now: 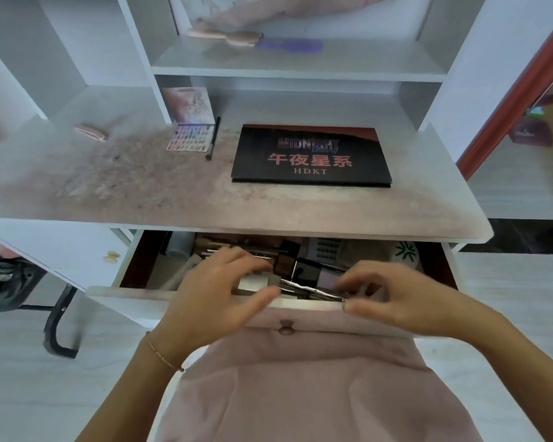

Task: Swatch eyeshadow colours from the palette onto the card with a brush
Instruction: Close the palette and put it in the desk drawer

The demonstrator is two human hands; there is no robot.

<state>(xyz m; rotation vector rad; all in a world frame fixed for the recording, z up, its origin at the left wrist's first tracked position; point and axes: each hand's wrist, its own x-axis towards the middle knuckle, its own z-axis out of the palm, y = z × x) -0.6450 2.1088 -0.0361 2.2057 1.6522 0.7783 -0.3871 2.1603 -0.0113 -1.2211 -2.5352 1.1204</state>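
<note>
Nearest the camera, a pink garment (300, 393) covers the person's lap, and a thin bracelet (163, 357) circles the left wrist. Just beyond it the drawer (179, 301) under the table's front edge stands pulled out, its small ring pull (286, 327) at the middle of the front panel. Both hands reach over that front panel. The left hand (214, 298) is half open, fingers curved down onto the clutter and thumb stretched toward the right, gripping nothing that can be made out. The right hand (393, 298) has thumb and fingertips pinched together at the end of a thin dark stick with a silvery streak (313, 290), blurred, which lies along the drawer's front. Behind the hands the drawer holds dark compacts, brush handles and a white round lid with a green pattern (404, 250).

On the dusty table (141, 193), the closed black palette (310, 154) lies flat toward the back right. A smaller open palette (190, 138) sits at the back centre, its lid leaning upright, with a dark pencil (213, 138) just beside its right edge. A pink sponge (90, 132) lies near the back left. On the shelf (300, 63) above rests a purple-handled brush (288, 45).
</note>
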